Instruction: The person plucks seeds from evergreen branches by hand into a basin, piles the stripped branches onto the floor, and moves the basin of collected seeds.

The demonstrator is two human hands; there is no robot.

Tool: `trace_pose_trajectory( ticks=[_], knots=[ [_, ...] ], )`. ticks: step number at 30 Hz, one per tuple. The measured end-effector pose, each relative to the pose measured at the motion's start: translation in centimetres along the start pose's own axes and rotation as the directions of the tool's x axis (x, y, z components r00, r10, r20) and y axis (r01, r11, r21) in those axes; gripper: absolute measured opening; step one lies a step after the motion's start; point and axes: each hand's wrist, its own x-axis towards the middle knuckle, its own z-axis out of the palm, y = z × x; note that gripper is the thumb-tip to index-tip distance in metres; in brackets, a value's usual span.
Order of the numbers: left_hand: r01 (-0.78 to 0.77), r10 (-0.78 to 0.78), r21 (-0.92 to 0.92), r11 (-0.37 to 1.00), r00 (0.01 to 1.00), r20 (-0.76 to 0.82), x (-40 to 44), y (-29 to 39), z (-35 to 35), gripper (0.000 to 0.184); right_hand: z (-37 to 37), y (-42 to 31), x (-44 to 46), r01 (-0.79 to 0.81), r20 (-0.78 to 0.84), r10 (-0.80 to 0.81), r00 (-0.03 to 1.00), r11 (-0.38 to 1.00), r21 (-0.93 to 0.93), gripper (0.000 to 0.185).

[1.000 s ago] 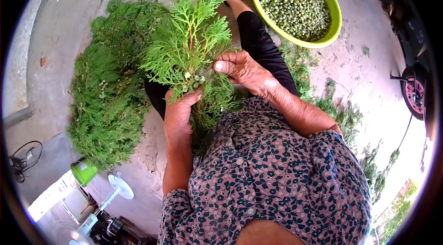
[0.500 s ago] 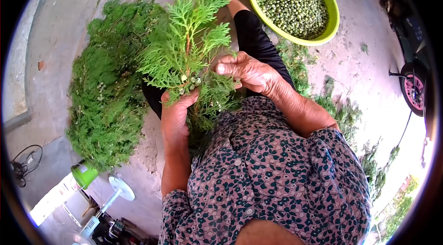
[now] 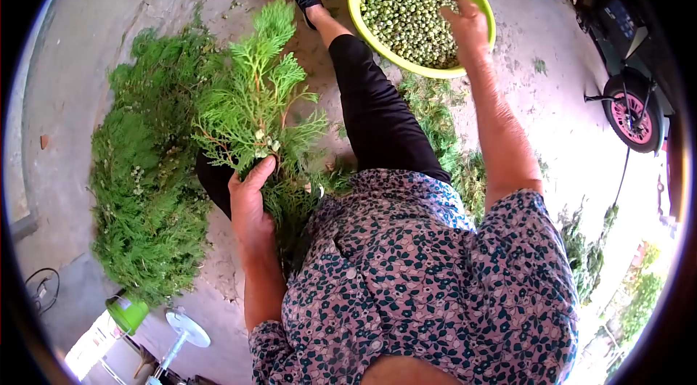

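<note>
my left hand (image 3: pixel 250 203) grips a leafy branch (image 3: pixel 263 91) in front of me, pale cones (image 3: pixel 266 141) just beyond my thumb (image 3: pixel 262 169). my right hand (image 3: pixel 470 26), fingers parted, hangs over green cones (image 3: pixel 406 15) in the lime basin (image 3: pixel 415 68).

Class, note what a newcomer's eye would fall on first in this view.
Probably the round lime-yellow basin of small green cones at the top, with the bare right hand over it. Next, the feathery bright-green branch in the left hand and the green foliage heap at left.
</note>
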Motion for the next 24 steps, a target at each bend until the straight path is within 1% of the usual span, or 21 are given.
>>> trace_pose_trajectory(
  ticks=[1,3,4,5,7,8,9,10,11,12,13,14,15,17,18,19,21,22,24],
  knots=[
    [-0.001,0.001,-0.002,1.0,1.0,-0.009,0.1,0.0,-0.1,0.037,-0.5,1.3,1.1,0.082,-0.066,-0.087,0.994,0.994,-0.079,0.039],
    [0.026,-0.026,-0.001,1.0,1.0,0.01,0.3,0.0,-0.4,0.035,-1.2,1.3,1.1,0.094,-0.135,-0.078,0.988,0.989,0.118,0.035],
    [0.005,-0.003,-0.029,1.0,0.998,0.07,0.6,-0.2,-0.7,0.032,-1.2,0.3,0.1,0.138,-0.148,-0.105,0.983,0.961,0.241,0.031],
    [0.002,0.0,-0.028,1.0,0.999,0.049,0.8,-0.2,-0.6,0.032,-0.8,-0.2,-0.7,0.152,-0.161,-0.111,0.981,0.949,0.277,0.028],
    [-0.019,0.024,-0.064,0.998,0.997,0.075,0.9,-0.1,-0.7,0.028,0.9,-1.9,-3.5,0.045,0.007,-0.056,0.998,0.868,0.494,0.019],
    [-0.001,0.004,-0.074,0.997,0.999,0.032,1.3,-0.3,-1.1,0.028,1.6,-4.4,-6.1,0.025,0.085,-0.069,0.994,0.899,0.437,0.017],
    [-0.008,0.005,-0.047,0.999,0.998,-0.055,1.9,-0.5,-1.4,0.027,2.8,-5.1,-7.9,0.011,0.211,-0.129,0.969,0.875,0.484,0.015],
    [0.012,-0.016,-0.06,0.998,0.998,-0.059,2.0,-0.3,-1.5,0.027,3.5,-6.9,-10.2,0.033,0.326,-0.197,0.925,0.895,0.446,0.014],
    [0.036,-0.04,-0.074,0.997,0.998,-0.056,2.0,-0.1,-1.5,0.028,4.8,-7.1,-11.9,0.023,0.428,-0.275,0.861,0.862,0.506,0.014],
    [0.032,-0.037,-0.074,0.997,0.998,-0.058,2.0,-0.1,-1.4,0.028,5.6,-7.8,-13.6,0.101,0.454,-0.398,0.797,0.83,0.549,0.014],
    [0.025,-0.029,-0.093,0.995,0.999,-0.039,2.0,-0.1,-1.4,0.028,6.0,-9.0,-15.2,-0.032,0.549,-0.39,0.74,0.794,0.608,0.015],
    [0.018,-0.021,-0.113,0.993,1.0,-0.023,1.9,-0.2,-1.4,0.029,7.1,-9.1,-16.3,0.019,0.518,-0.503,0.692,0.73,0.684,0.014],
    [0.017,-0.02,-0.113,0.993,0.999,-0.026,1.9,-0.4,-1.5,0.029,7.7,-9.7,-16.9,0.096,0.523,-0.549,0.652,0.744,0.661,0.014],
    [0.076,-0.076,-0.191,0.979,0.997,0.009,2.1,-0.6,-1.6,0.029,9.1,-9.9,-17.7,0.286,0.505,-0.561,0.656,0.804,0.521,0.016],
    [0.069,-0.072,-0.187,0.98,0.997,-0.009,2.4,-1.0,-1.7,0.026,9.8,-9.6,-18.0,0.34,0.499,-0.56,0.661,0.817,0.465,0.02],
    [0.066,-0.069,-0.19,0.98,0.998,-0.009,2.3,-1.0,-1.6,0.026,10.5,-9.2,-18.2,0.423,0.493,-0.574,0.654,0.818,0.39,0.02],
    [0.023,-0.02,-0.187,0.982,1.0,0.016,2.0,-0.9,-1.3,0.024,11.3,-8.6,-18.7,0.45,0.491,-0.576,0.653,0.817,0.36,0.021],
    [-0.003,0.006,-0.149,0.989,1.0,0.019,1.8,-0.9,-1.3,0.024,11.4,-8.3,-18.7,0.452,0.493,-0.579,0.65,0.815,0.362,0.021],
    [0.018,-0.017,-0.15,0.989,1.0,0.012,1.6,-0.6,-1.1,0.024,11.5,-7.7,-18.5,0.431,0.445,-0.616,0.649,0.781,0.452,0.019]
  ],
)
